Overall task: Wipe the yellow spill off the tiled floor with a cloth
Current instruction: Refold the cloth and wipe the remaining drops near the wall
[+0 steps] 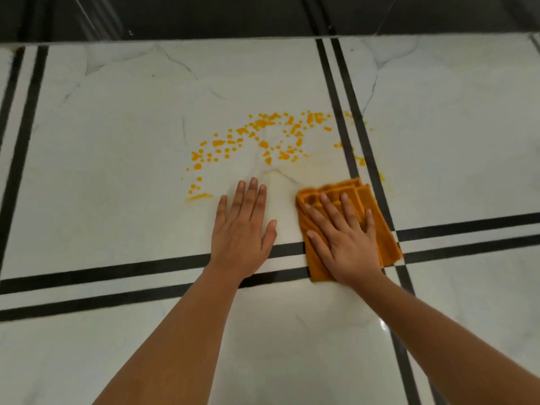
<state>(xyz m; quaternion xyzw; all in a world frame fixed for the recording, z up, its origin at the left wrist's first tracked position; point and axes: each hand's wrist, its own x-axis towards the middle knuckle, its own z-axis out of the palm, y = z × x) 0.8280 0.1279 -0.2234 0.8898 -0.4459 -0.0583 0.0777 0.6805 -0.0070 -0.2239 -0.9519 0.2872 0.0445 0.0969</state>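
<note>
A yellow spill (257, 141) of many small drops arcs across a white marble floor tile (122, 159), with a few drops past the black double lines on the right. My right hand (344, 238) presses flat, fingers straight, on a folded orange cloth (382, 229) lying just below the spill's right end. My left hand (242, 232) rests flat on the bare tile beside the cloth, fingers straight, just right of the spill's lower left drops. A faint pale smear lies on the tile between my hands and the drops.
Black double stripes (342, 103) run across the floor, crossing under the cloth. A dark wall or step (263, 16) borders the far edge of the tiles.
</note>
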